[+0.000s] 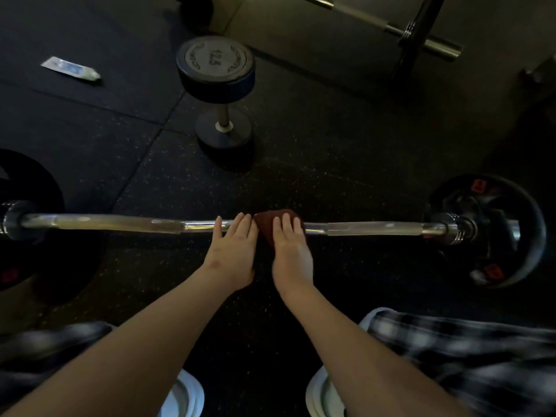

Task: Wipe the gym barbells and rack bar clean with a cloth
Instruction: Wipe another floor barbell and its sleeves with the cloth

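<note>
Pressing right hand (290, 248) flat, fingers straight, onto reddish-brown cloth (266, 224). Draping that cloth over the middle of the barbell (105, 222). Resting left hand (234, 251) just beside it, touching the cloth's edge, fingers extended across bare shaft. Lying left to right across speckled rubber floor (331, 152), carrying right plate (517, 206) and left plate (33, 182) at the ends. Standing on end just beyond the bar: dumbbell (218, 85), reading 12.5 on top. Lying well off to far left: small pale packet (70, 70). Sitting at top right: second barbell (376, 21), running diagonally. Showing at bottom edge: white shoes (183, 395), plaid fabric (466, 341) at right.
</note>
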